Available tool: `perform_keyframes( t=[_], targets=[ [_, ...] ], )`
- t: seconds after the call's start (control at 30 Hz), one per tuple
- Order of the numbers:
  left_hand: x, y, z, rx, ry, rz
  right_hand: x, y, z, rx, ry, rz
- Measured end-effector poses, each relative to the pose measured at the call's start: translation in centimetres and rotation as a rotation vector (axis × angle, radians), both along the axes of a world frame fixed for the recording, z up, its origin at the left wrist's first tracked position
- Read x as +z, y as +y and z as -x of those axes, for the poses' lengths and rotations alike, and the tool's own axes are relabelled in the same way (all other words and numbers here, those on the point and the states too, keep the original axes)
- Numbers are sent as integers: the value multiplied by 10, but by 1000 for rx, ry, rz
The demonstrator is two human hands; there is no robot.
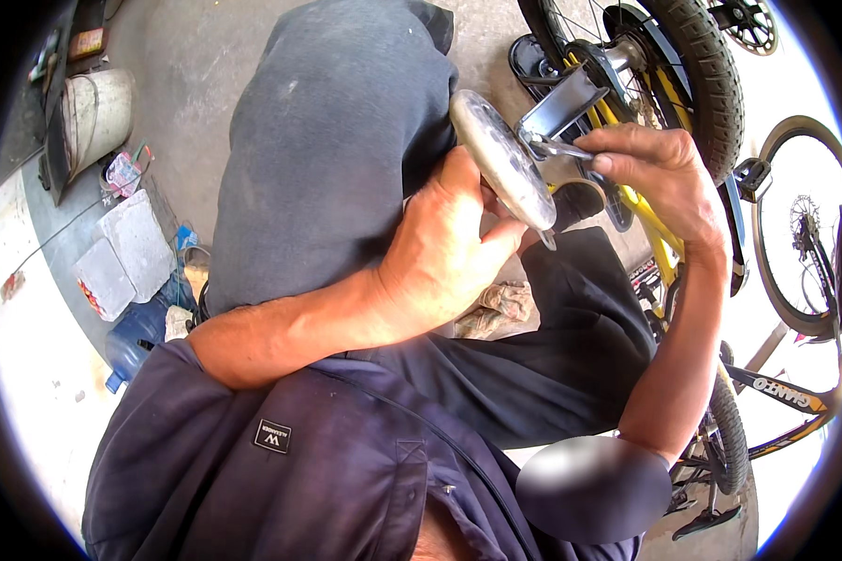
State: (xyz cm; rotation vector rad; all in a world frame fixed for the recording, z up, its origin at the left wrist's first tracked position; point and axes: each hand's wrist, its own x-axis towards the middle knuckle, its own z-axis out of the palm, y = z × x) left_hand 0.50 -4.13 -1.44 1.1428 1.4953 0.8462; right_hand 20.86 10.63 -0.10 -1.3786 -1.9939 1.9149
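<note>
Gripping a scuffed wheel [503, 157] in left hand [444, 234], right hand [660, 173] pinching a slim metal piece [563, 148]

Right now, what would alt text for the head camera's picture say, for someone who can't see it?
A person's left hand grips a small pale wheel beside a metal bracket, while the right hand pinches a slim metal piece near the bracket. Bicycles crowd the right side.

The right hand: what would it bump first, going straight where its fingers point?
Beyond its thin metal piece, the right hand would probably meet the pale wheel the left hand holds; depth is unclear.
</note>
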Motion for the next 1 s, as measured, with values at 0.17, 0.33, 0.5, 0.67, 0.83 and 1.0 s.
perform_keyframes(
  t=[0.17, 0.33, 0.5, 0.67, 0.83, 1.0],
  targets=[
    [2, 0, -6, 61, 17, -8, 8, -7, 1, -26, 4, -40],
    [0, 1, -7, 69, 60, -22, 19, -12, 3, 9, -58, -127],
    [-2, 0, -8, 67, 78, -45, 44, -32, 17, -77, -238, -244],
    [-6, -2, -9, 68, 71, -37, 87, -48, 56, 75, -523, -522],
    [-5, 2, -8, 89, 28, 40, 68, -32, 24, 49, -270, -497],
    [-8, 0, -7, 78, 64, 18, 56, -16, -6, -193, -89, -252]
  ],
)
